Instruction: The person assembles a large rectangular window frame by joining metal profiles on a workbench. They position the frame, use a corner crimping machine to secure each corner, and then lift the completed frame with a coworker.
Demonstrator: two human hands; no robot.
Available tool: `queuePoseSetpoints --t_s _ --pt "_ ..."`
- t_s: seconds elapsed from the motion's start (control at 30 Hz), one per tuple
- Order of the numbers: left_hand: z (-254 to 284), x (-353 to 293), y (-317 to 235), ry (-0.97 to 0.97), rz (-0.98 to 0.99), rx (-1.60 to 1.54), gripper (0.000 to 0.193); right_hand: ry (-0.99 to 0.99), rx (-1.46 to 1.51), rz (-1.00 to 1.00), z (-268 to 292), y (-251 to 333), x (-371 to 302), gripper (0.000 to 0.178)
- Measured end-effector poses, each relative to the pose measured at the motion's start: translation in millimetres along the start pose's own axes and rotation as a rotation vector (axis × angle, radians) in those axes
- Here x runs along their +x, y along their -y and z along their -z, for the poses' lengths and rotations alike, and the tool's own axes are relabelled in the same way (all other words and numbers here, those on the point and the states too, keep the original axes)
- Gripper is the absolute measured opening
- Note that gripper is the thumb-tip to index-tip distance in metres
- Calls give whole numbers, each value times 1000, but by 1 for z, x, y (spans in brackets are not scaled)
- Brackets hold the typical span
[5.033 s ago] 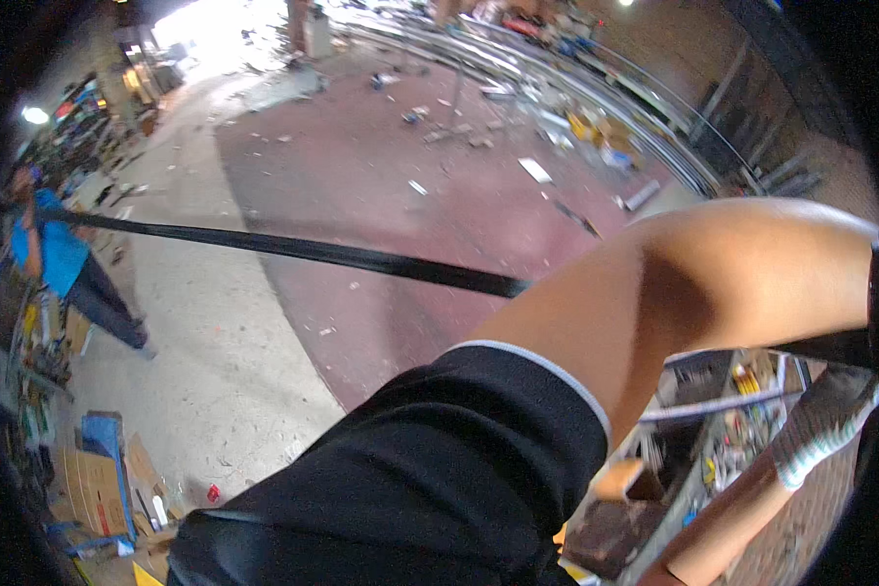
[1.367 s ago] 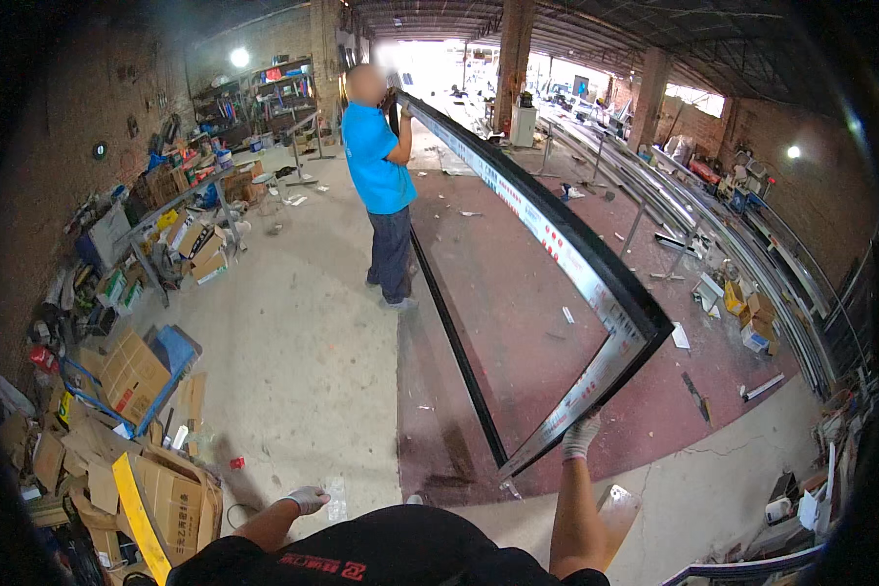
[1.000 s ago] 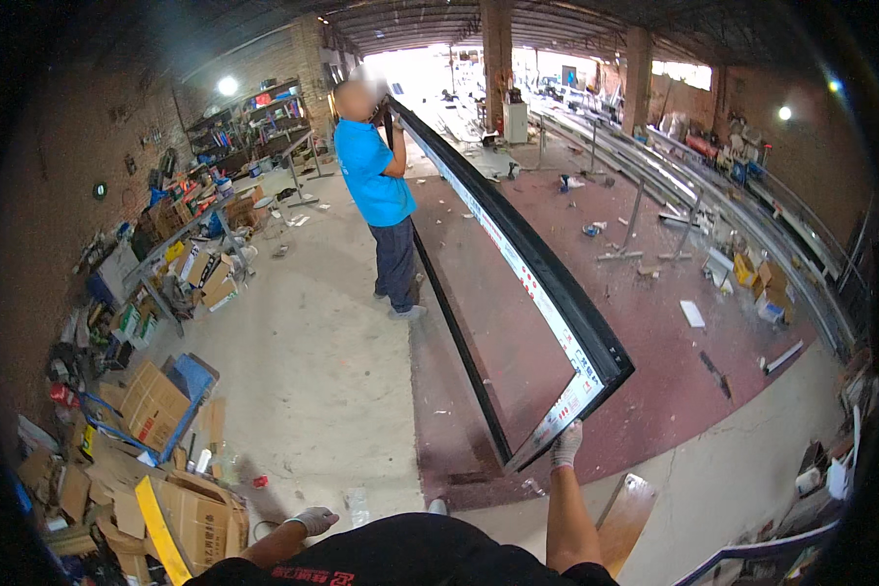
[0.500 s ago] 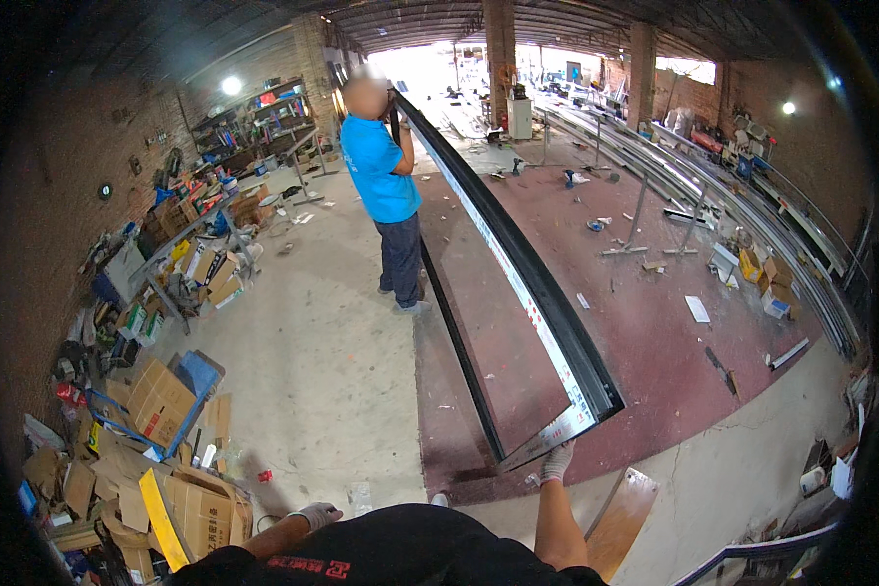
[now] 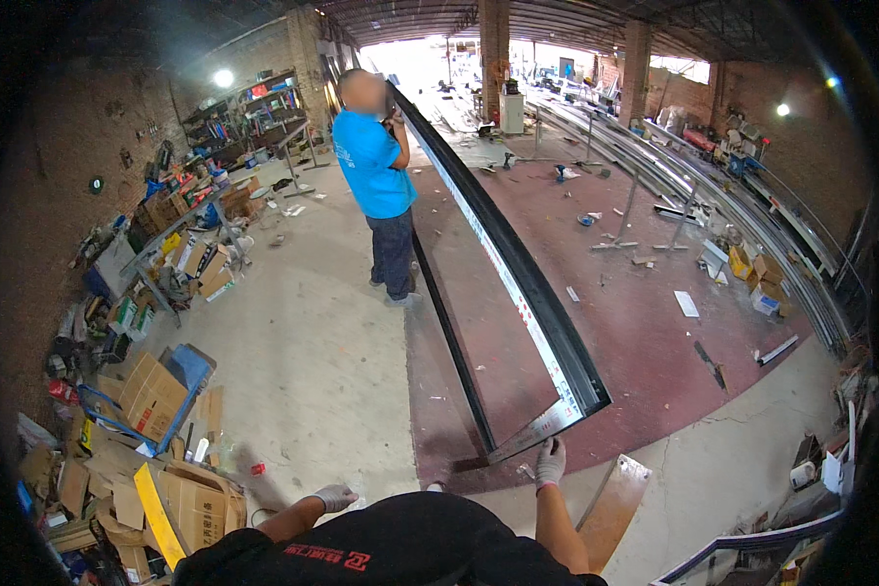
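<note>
The long black metal frame (image 5: 518,283) stands on edge on the floor (image 5: 332,361), its near end just ahead of you and its far end at the person in the blue shirt (image 5: 376,186), who holds it up near head height. Its long axis runs away from you toward the bright open end of the workshop, leaning a little to your left as it recedes. The upper rail rises toward the far end, and the lower rail lies along the boundary between the pale concrete and the red-painted floor.

Your right hand (image 5: 550,463), gloved, is closed on the frame's near bottom corner; that looks like your only hold. Your left hand (image 5: 335,497), also gloved, hangs low by your side, apart from the frame, loosely curled with nothing in it.

The risk, as I judge it, comes from that single low grip. A frame this long and thin can twist or swing sideways if you and the other person move out of step, and one hand at a corner gives you little leverage to stop it. The near corner could also slip and scrape along the floor, or catch the wooden board (image 5: 610,508) lying just to your right. Scattered scraps (image 5: 687,304) on the red floor are a tripping hazard, in my view.
</note>
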State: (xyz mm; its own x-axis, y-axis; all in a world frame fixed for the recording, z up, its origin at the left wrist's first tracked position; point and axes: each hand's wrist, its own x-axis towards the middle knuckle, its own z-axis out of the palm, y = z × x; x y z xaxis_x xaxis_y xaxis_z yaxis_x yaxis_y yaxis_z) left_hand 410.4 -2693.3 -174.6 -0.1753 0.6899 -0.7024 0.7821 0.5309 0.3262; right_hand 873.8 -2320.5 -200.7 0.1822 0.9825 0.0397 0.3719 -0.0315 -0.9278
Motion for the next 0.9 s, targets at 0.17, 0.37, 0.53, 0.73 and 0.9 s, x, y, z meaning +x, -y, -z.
queuePoseSetpoints --t_s 0.17,0.37,0.53,0.73,0.9 --pt "-19 20 -4 57 -42 -32 76 157 -89 -44 30 -30 -39 31" --pt "-44 32 0 51 -88 4 84 102 -130 168 77 -13 -78 26" --pt "-42 33 -17 79 -21 38 74 -112 -343 532 148 31 -79 24" --pt "-43 30 -38 41 3 67 77 -305 -608 248 223 38 -61 35" --pt "-38 33 -47 86 -9 120 75 -319 -749 173 240 16 -78 49"
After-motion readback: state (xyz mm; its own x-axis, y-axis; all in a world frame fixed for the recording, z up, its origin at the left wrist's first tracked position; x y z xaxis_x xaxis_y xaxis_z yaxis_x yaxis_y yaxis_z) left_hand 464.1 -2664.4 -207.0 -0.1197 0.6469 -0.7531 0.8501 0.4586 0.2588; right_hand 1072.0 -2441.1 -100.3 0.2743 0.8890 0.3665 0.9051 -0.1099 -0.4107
